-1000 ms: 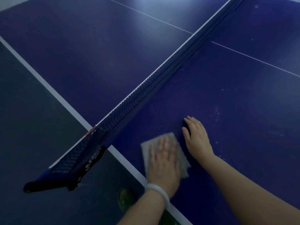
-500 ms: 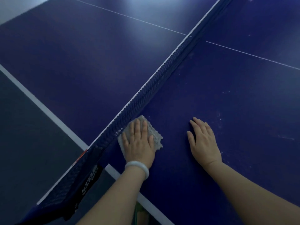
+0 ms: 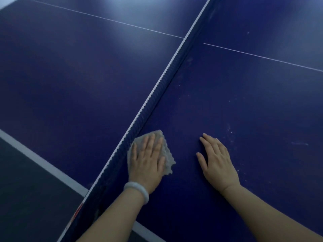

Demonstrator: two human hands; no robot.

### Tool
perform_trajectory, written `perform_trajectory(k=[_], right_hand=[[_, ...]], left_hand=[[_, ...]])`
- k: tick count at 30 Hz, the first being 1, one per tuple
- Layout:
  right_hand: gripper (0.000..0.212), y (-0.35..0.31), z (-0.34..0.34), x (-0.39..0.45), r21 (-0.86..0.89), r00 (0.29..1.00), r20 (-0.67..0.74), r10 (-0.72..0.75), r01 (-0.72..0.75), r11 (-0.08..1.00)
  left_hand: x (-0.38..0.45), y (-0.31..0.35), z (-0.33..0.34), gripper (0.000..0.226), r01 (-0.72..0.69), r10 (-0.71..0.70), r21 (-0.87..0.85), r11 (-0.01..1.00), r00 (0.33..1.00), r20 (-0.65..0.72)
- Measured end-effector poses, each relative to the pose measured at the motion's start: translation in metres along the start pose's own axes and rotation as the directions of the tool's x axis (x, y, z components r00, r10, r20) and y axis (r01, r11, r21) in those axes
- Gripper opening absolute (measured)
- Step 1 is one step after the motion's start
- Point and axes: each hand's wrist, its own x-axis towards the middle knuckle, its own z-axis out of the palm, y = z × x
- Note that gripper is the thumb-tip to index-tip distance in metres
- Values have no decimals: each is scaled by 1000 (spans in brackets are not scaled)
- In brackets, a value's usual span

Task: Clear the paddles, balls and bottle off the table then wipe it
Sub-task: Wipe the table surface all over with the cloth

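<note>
- Net (image 3: 157,88) runs diagonally across the table (image 3: 244,102); no paddles, balls or bottle show, so wiping is likely the step in hand.
- Left hand (image 3: 147,163) presses flat, fingers straight, on the cloth (image 3: 168,160) just beside the net.
- Right hand (image 3: 216,158) rests flat and empty on the table.
- White specks (image 3: 230,133) lie right of it; the next stroke probably calls for sliding the cloth there.

net (image 3: 158,95), pale bracelet (image 3: 138,190), dark floor (image 3: 26,198)

A single head-worn view is given, aimed forward and steeply down from close above the near edge of the table (image 3: 244,102). The net (image 3: 162,81) is seen running diagonally from near left to far right. Both hands are caught close, low in the frame. No second view is provided.
</note>
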Motion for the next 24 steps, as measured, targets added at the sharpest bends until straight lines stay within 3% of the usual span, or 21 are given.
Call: perform_trajectory(k=[2,4,9,12,14,17,20,24], right_hand=[[62,0,0,0,-14,1000,-4,2,-2,1000],[62,0,1,-1,-30,1000,-14,-3,2,1000],[58,-2,-3,-1,14,1000,13,-19,19,1000],[54,3,-13,1,131,998,34,-52,48,990],[51,16,-25,0,156,998,-64,-17,27,987],[50,54,-47,3,148,947,-259,191,-157,977],[55,98,-64,23,58,917,-229,327,-322,945],[54,122,-71,53,59,887,-220,406,-404,913]], left_hand=[[25,12,-5,62,118,-120,-68,991,993,-22],[44,36,-6,63,140,-143,-113,984,989,-22],[24,69,-2,64,-189,189,22,982,982,17],[-11,54,-1,64,-280,280,18,960,960,23],[-30,38,0,63,-291,291,-2,957,956,34],[-37,22,-1,63,-216,217,-31,976,976,32],[-13,23,-3,63,-69,70,-63,996,997,28],[43,30,-7,63,121,-120,-58,991,993,15]])
